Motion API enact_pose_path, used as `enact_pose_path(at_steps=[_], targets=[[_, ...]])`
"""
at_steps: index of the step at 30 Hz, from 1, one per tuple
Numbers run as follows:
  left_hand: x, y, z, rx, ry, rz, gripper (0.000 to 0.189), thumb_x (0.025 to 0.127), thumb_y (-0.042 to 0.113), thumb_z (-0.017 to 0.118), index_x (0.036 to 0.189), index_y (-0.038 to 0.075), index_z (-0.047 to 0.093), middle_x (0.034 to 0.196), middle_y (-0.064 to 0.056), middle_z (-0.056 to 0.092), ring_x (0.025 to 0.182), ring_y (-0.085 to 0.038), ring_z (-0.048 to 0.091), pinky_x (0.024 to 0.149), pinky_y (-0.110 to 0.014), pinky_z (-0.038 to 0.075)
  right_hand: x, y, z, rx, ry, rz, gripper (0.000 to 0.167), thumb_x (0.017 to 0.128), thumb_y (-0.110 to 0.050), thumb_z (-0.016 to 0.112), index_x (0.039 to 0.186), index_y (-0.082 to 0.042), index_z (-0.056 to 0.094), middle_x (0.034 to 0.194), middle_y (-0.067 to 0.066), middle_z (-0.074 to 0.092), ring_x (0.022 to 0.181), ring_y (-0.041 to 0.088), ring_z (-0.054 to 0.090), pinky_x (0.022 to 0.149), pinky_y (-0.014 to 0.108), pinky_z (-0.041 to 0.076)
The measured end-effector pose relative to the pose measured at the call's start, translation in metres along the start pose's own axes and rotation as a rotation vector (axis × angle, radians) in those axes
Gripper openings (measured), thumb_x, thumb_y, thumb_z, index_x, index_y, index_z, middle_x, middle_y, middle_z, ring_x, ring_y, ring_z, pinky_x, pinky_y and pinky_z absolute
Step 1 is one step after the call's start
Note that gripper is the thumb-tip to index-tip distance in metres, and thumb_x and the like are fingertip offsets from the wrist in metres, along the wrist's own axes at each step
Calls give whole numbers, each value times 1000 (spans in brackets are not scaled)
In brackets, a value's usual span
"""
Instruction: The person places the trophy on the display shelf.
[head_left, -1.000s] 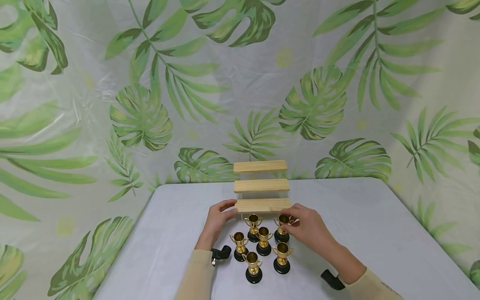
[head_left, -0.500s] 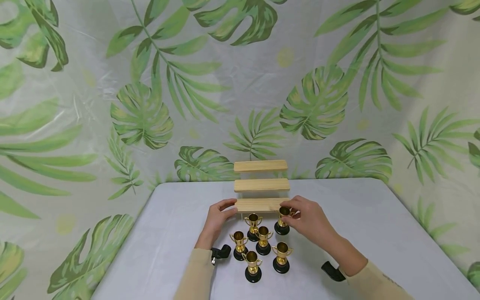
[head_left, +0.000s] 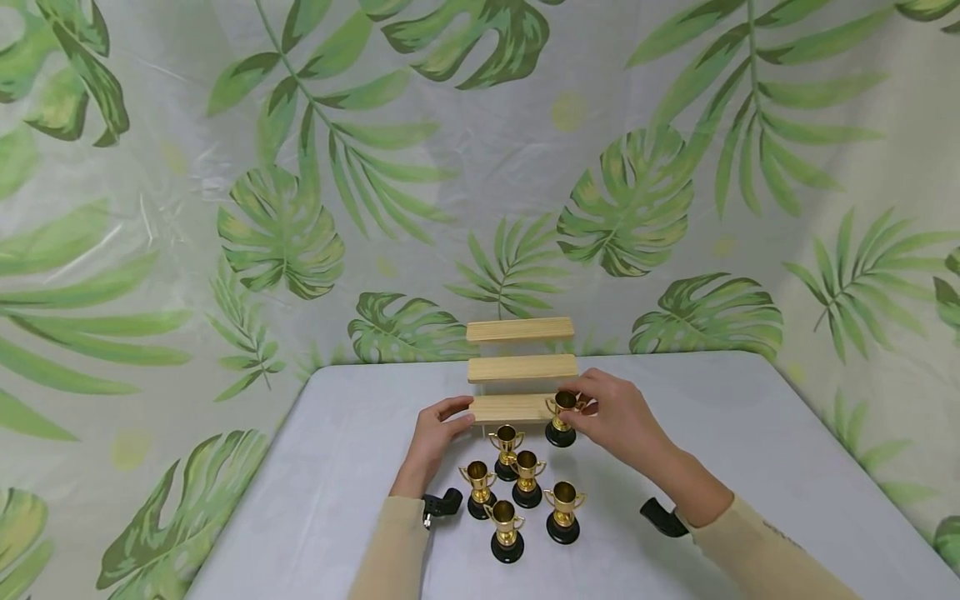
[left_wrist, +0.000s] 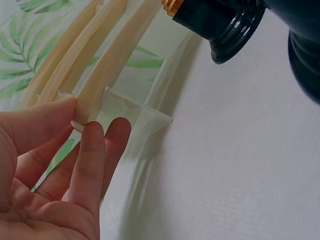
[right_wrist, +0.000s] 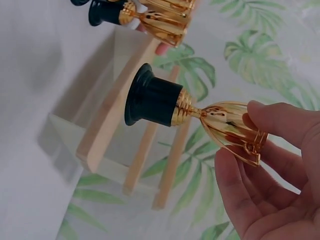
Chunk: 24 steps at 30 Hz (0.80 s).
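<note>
My right hand (head_left: pixel 618 417) pinches a small gold trophy cup (right_wrist: pixel 225 122) by its bowl. The cup is upright, its black base in front of the lowest board, off the table. My left hand (head_left: pixel 435 437) grips the left end of the lowest wooden board (head_left: pixel 510 408) of a three-step display stand; in the left wrist view thumb and fingers (left_wrist: pixel 92 155) close on that end. Several more gold trophy cups with black bases stand on the table, among them one (head_left: pixel 507 442) just before the stand and one (head_left: pixel 563 504) at the right.
The middle board (head_left: pixel 522 368) and top board (head_left: pixel 520 330) rise behind the lowest one, on clear side supports (left_wrist: pixel 135 112). A white-covered table (head_left: pixel 712 433) reaches back to a leaf-printed curtain (head_left: pixel 420 208).
My right hand has lifted the trophy cup from the table and carried it up and forward to the lowest board. My left hand keeps its hold on the board's end.
</note>
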<state>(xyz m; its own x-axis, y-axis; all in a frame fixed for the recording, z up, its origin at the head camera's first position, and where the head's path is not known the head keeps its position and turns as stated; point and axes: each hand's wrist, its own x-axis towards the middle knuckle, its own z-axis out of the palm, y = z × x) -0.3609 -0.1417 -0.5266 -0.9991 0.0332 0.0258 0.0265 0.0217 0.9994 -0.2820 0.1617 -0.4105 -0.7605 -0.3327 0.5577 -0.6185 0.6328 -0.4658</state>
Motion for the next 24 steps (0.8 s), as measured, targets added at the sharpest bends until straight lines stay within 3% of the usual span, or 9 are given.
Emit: enact_pose_path(at_steps=[6,15,24], targets=[[1,-1,0,9,18,-11,33,89,7,77,121,9,73,127,-12,67,105,-20,67,86,-35,58,10,-4,-5,-25,4,-15,33,80,-12,87,111,-11,75,94,-4,65,80,14,65,68,27,60],[0,-2,1,8,14,-8,34,90,9,76,123,9,72,130,-13,65,107,-21,67,91,-41,57,25,-10,-12,-10,11,-18,37,82,-14,86,116,-9,74,98,0,67,81,16,66,70,32,61],[1,-3,-1,-7,4,-13,34,89,9,78,122,9,72,129,-12,66,107,-21,67,91,-41,57,42,-11,-12,-9,21,-21,37,84,-16,84,118,-10,74,99,0,66,82,15,66,71,29,60]])
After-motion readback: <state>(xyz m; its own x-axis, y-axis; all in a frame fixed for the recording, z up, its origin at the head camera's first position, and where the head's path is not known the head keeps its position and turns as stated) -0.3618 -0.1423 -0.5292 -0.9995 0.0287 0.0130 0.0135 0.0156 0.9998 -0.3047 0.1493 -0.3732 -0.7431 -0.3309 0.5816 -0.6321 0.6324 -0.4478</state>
